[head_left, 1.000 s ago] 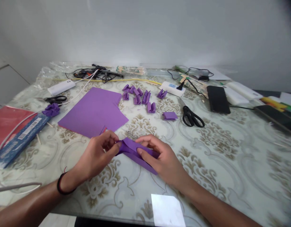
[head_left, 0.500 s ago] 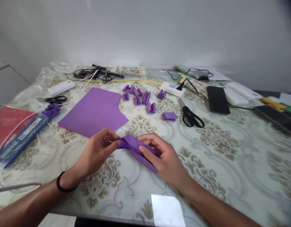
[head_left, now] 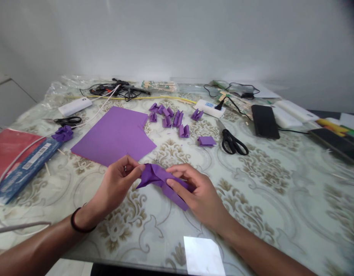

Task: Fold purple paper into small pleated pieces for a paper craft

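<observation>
A partly folded strip of purple paper (head_left: 162,177) is held between my two hands, low over the table. My left hand (head_left: 119,184) pinches its left end between thumb and fingertips; that end flares open. My right hand (head_left: 194,189) grips the other end, thumb on the near side and fingers behind. Beyond my left hand lie flat purple sheets (head_left: 113,134). Several small folded purple paper pieces (head_left: 178,119) sit farther back, and one flatter folded piece (head_left: 206,141) lies nearer, beyond my right hand.
Black-handled scissors (head_left: 234,142) lie right of the folded pieces, near a phone (head_left: 265,122) and a white power strip (head_left: 209,108). At left are a blue box (head_left: 25,168), a crumpled purple paper piece (head_left: 63,133), a second pair of scissors (head_left: 67,121) and a white cable.
The left end of the purple paper has been pulled open and spread toward me, its corner now showing below my left fingers. My right hand keeps nearly the same place.
</observation>
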`<state>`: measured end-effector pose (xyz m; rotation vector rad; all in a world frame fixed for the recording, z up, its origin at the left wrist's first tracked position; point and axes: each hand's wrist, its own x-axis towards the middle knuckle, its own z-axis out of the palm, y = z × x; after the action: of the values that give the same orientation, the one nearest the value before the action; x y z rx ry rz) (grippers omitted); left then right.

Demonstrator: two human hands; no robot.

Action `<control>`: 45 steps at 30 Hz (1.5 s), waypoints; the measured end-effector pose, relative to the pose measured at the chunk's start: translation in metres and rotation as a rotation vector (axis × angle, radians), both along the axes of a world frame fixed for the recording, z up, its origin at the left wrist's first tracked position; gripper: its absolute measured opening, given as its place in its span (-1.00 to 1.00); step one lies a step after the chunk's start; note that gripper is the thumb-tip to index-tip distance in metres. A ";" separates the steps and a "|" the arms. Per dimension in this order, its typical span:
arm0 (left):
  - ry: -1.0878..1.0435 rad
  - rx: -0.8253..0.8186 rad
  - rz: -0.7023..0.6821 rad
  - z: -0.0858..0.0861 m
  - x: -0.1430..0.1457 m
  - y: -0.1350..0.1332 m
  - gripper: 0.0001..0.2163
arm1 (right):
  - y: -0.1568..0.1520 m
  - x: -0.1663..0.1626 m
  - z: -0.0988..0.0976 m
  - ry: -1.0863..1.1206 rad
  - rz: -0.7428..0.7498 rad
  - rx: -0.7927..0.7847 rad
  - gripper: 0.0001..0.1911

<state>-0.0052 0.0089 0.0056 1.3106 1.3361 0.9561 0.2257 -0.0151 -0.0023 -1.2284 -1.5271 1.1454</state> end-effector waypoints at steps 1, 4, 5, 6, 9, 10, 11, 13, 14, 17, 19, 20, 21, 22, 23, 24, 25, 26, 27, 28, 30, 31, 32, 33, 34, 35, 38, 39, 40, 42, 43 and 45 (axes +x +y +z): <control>-0.023 -0.002 -0.022 -0.001 0.000 0.000 -0.75 | 0.000 0.000 0.000 0.004 0.005 -0.007 -0.85; -0.078 -0.017 -0.117 -0.006 0.001 -0.001 -0.78 | 0.000 -0.001 -0.001 0.038 0.038 -0.051 -0.83; -0.085 -0.013 -0.133 -0.007 0.001 -0.001 -0.78 | 0.000 -0.001 -0.002 0.052 0.054 -0.066 -0.82; -0.090 -0.006 -0.140 -0.007 0.001 -0.001 -0.79 | 0.000 -0.001 -0.002 0.065 0.068 -0.078 -0.81; -0.123 0.006 -0.142 -0.008 -0.001 -0.001 -0.82 | 0.000 -0.001 -0.003 0.088 0.110 -0.098 -0.77; -0.143 0.009 -0.138 -0.008 -0.002 -0.001 -0.82 | 0.000 -0.001 -0.003 0.091 0.123 -0.102 -0.75; -0.161 0.012 -0.130 -0.007 -0.004 -0.001 -0.82 | 0.000 0.000 -0.003 0.092 0.133 -0.107 -0.74; -0.180 0.016 -0.114 -0.006 -0.005 -0.001 -0.81 | 0.000 0.000 -0.003 0.092 0.150 -0.123 -0.72; -0.179 0.018 -0.108 -0.006 -0.005 -0.001 -0.81 | 0.000 0.000 -0.003 0.095 0.156 -0.136 -0.71; -0.123 0.053 -0.088 -0.003 -0.003 0.000 -0.81 | 0.002 0.001 -0.002 0.125 0.166 -0.186 -0.68; -0.070 0.089 -0.073 -0.001 -0.002 0.000 -0.81 | 0.003 0.001 -0.002 0.135 0.173 -0.214 -0.67; -0.045 0.106 -0.072 0.000 -0.001 0.000 -0.81 | 0.003 0.001 -0.002 0.134 0.181 -0.228 -0.66; -0.023 0.123 -0.077 0.001 -0.001 -0.001 -0.82 | 0.003 0.002 -0.002 0.130 0.196 -0.244 -0.64; -0.002 0.142 -0.090 0.001 -0.001 -0.001 -0.84 | 0.004 0.002 -0.002 0.126 0.219 -0.263 -0.63; 0.022 0.163 -0.110 0.002 -0.001 -0.001 -0.86 | 0.004 0.002 -0.002 0.126 0.245 -0.283 -0.61; 0.048 0.182 -0.132 0.002 -0.001 -0.001 -0.90 | 0.003 0.001 -0.003 0.129 0.270 -0.301 -0.60; 0.073 0.196 -0.155 0.001 -0.002 -0.001 -0.93 | 0.003 0.001 -0.003 0.132 0.291 -0.314 -0.60; 0.091 0.203 -0.179 0.001 -0.002 -0.002 -0.93 | 0.003 0.001 -0.003 0.134 0.303 -0.320 -0.61; 0.104 0.202 -0.202 0.001 -0.003 -0.002 -0.92 | 0.003 0.001 -0.004 0.132 0.306 -0.318 -0.63; 0.112 0.195 -0.223 0.000 -0.003 -0.002 -0.90 | 0.003 0.000 -0.004 0.129 0.303 -0.312 -0.65; 0.123 0.175 -0.260 0.000 -0.004 -0.003 -0.89 | 0.003 0.000 -0.003 0.116 0.290 -0.300 -0.71; 0.129 0.167 -0.273 0.000 -0.004 -0.003 -0.88 | 0.003 0.000 -0.003 0.114 0.284 -0.299 -0.74; 0.132 0.157 -0.282 0.000 -0.003 -0.004 -0.88 | 0.003 0.000 -0.002 0.116 0.277 -0.300 -0.75; 0.127 0.142 -0.289 0.001 -0.003 -0.004 -0.88 | 0.003 -0.001 -0.002 0.122 0.273 -0.300 -0.77; 0.112 0.123 -0.298 0.001 -0.002 -0.004 -0.89 | 0.003 -0.001 -0.001 0.130 0.268 -0.301 -0.78; 0.092 0.102 -0.306 0.002 -0.001 -0.004 -0.89 | 0.003 -0.002 -0.001 0.142 0.264 -0.303 -0.79; 0.037 0.048 -0.347 0.003 0.002 -0.004 -0.89 | 0.002 -0.003 0.000 0.169 0.265 -0.311 -0.82; 0.029 0.035 -0.362 0.003 0.003 -0.004 -0.89 | 0.001 -0.004 0.000 0.172 0.264 -0.314 -0.83; 0.027 0.025 -0.378 0.003 0.003 -0.004 -0.88 | 0.001 -0.004 0.001 0.171 0.260 -0.312 -0.83; 0.036 0.006 -0.409 0.003 0.002 -0.004 -0.87 | 0.001 -0.003 0.002 0.160 0.248 -0.289 -0.81; 0.049 -0.004 -0.419 0.003 0.002 -0.005 -0.86 | 0.001 -0.003 0.002 0.154 0.250 -0.268 -0.77; 0.082 -0.024 -0.438 0.003 0.001 -0.005 -0.85 | 0.001 -0.001 0.002 0.147 0.279 -0.215 -0.70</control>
<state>-0.0043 0.0036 0.0090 1.5540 1.0523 0.5877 0.2249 -0.0145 -0.0005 -1.0630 -1.5257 1.5814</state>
